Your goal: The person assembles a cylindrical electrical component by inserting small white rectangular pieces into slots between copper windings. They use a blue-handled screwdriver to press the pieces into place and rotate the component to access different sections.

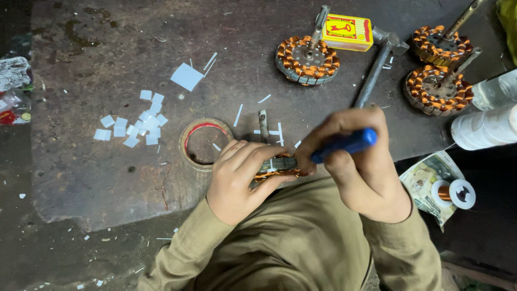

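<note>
Copper-wound motor core (277, 168) sits at the near edge of the worn workbench (107, 178), right in front of the person's chest. Left hand (239, 180) is closed around it from the left side, fingers curled over the top, thumb under; most of the core is hidden by that hand, only a strip of copper winding and grey steel shows. Right hand (358, 161) is closed on a blue-handled tool (344, 143). Handle's long axis runs roughly left-right, slightly tilted, tip end pointing left toward the core. Tip itself is hidden behind the right fingers, so contact with the core can't be confirmed, but the two hands meet just beside it.

Key relation: core lies directly left of the tool hand, in line with the handle axis. Left hand is the one on the core; right hand just beside it.

Around: roll of tape (203, 143) just beyond the left hand, cut white paper slips (137, 121) further left, three finished wound cores (307, 59) at the far side, a hammer (377, 70), a yellow matchbox (348, 32), a wire spool (455, 193) off the right.
</note>
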